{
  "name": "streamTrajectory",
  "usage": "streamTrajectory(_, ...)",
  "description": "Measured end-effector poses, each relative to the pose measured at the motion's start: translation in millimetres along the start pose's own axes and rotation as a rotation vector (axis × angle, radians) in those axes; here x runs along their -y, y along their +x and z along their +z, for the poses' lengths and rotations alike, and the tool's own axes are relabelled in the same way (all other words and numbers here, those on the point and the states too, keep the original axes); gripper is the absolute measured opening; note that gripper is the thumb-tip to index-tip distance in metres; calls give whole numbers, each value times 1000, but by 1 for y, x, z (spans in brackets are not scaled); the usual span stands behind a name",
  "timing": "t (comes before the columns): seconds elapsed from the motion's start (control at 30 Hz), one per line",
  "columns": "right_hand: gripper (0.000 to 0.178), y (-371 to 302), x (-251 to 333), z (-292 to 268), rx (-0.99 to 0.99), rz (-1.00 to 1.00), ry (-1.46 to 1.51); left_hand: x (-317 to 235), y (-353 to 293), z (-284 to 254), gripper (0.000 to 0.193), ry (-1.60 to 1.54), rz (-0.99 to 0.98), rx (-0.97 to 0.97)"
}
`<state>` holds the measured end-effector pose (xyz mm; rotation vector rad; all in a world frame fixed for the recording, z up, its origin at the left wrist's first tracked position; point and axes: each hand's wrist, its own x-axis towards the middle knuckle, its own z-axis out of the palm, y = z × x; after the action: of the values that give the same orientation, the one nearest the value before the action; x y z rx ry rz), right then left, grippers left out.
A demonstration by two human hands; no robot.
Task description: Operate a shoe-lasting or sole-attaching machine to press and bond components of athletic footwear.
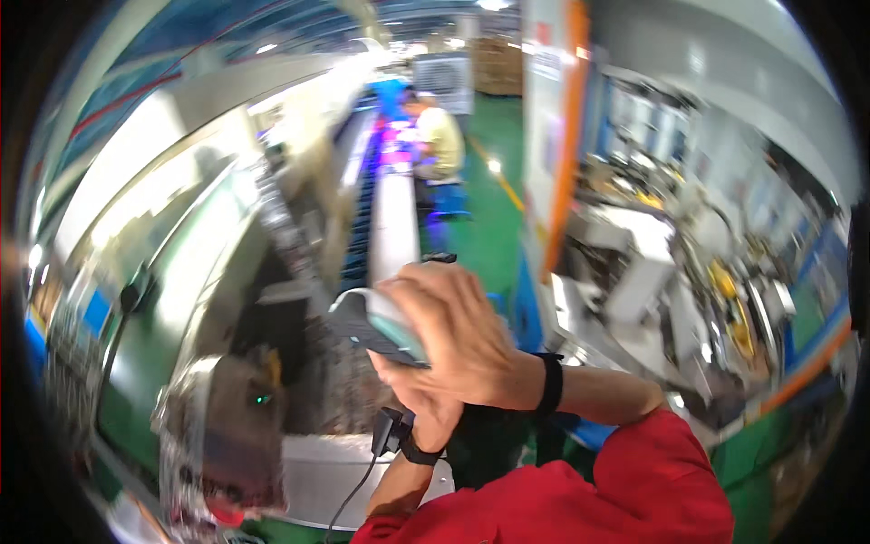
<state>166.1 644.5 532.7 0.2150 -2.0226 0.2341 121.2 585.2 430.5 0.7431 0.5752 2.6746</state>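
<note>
A rounded plastic object, whitish-grey with a dark grey panel and a pale teal strip, is held at chest height; its exact kind does not show. My right hand lies over its upper right side with fingers bent around it. Beneath, my left hand supports it from below, its fingers mostly covered by the object and my right hand. Both wrists wear black bands, and a small black device with a cable sits at the left one.
A long machine line stretches away ahead, with a person in yellow seated beside it. An orange-edged column stands on the right, by a cluttered bench. At lower left is a translucent box. Motion blurs the surroundings.
</note>
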Motion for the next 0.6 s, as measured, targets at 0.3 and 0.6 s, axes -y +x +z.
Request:
streamTrajectory(0.3, 70, -210, -98, -243, -254, 954, 475, 190, -81, 95, 38, 417, -561, 491)
streamTrajectory(0.6, 61, -373, -103, -389, -856, 1318, -15, 394, -167, 204, 68, 584, -1068, 1069)
